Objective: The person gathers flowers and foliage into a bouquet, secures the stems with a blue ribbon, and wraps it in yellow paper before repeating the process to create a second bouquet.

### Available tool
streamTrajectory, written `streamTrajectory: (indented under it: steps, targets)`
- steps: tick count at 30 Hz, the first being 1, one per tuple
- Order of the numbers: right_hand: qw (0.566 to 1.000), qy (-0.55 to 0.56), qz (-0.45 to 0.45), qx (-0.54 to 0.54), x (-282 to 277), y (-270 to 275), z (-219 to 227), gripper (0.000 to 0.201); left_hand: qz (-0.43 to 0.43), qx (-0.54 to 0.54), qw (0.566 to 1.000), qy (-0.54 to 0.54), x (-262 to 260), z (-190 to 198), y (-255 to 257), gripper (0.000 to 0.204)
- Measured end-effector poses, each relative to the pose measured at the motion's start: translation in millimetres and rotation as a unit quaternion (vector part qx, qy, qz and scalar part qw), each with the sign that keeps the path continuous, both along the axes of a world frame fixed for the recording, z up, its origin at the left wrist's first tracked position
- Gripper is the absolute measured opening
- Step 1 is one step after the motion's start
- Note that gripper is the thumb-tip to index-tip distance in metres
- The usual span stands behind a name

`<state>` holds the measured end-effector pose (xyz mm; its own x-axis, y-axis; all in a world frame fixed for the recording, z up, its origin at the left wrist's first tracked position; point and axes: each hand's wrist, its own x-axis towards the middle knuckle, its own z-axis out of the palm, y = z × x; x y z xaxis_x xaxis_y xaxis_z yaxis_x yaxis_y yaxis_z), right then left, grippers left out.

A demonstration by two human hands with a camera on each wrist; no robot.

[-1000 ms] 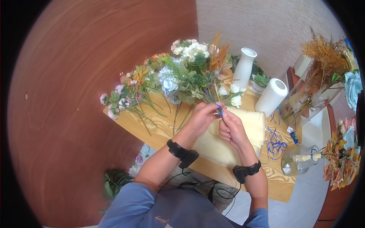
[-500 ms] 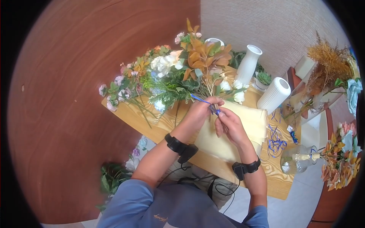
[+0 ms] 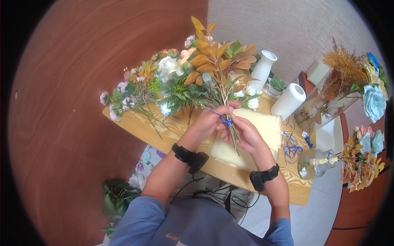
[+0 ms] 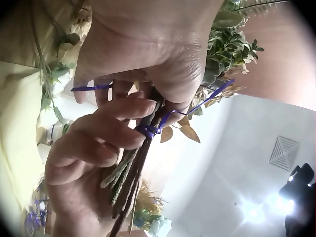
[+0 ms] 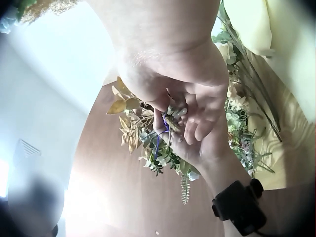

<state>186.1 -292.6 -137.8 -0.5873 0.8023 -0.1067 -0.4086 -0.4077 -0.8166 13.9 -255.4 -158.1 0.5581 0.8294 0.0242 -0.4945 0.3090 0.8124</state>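
In the head view a bouquet [image 3: 213, 61] of rust-orange leaves, white blooms and greenery leans up and away from the person. My left hand [image 3: 208, 122] grips its gathered stems just above a blue ribbon [image 3: 227, 121] wound round them. From the right side, my right hand [image 3: 248, 134] has its thumb and bent fingers about the stems at the ribbon. Both loose ribbon ends stick out beside the left hand in the left wrist view, and the cut stem ends [image 4: 129, 190] point down past the right fingers.
Pale yellow wrapping sheets [image 3: 232, 149] lie on the wooden table [image 3: 297, 190] below the hands. White vases [image 3: 288, 100] and a small potted succulent [image 3: 277, 84] stand behind. Loose blue ribbon [image 3: 292, 148] and a glass vase [image 3: 314, 164] are at right, more flowers [image 3: 123, 100] at left.
The bouquet has turned, bringing the orange leaves to the front and the blue flowers out of sight. The right fingers have loosened and spread beside the stems; the left hand keeps its grip.
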Motion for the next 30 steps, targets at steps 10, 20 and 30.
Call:
streamTrajectory:
  steps: [10, 20, 30]
  targets:
    - [0.992, -0.045, -0.116, -0.011, -18.4, -1.8, 4.4, 0.024, 0.118, 0.069, 0.991, 0.007, -2.8, -3.3, -1.1, 0.038]
    - [0.896, -0.250, -0.251, 0.268, -24.4, 5.0, -12.6, 0.018, 0.180, 0.103, 0.978, -0.026, 3.0, -15.2, 2.1, 0.034]
    - [0.880, -0.186, -0.320, 0.296, -30.4, 8.2, -16.2, 0.015, 0.212, 0.065, 0.972, -0.076, 10.2, -19.7, 7.8, 0.039]
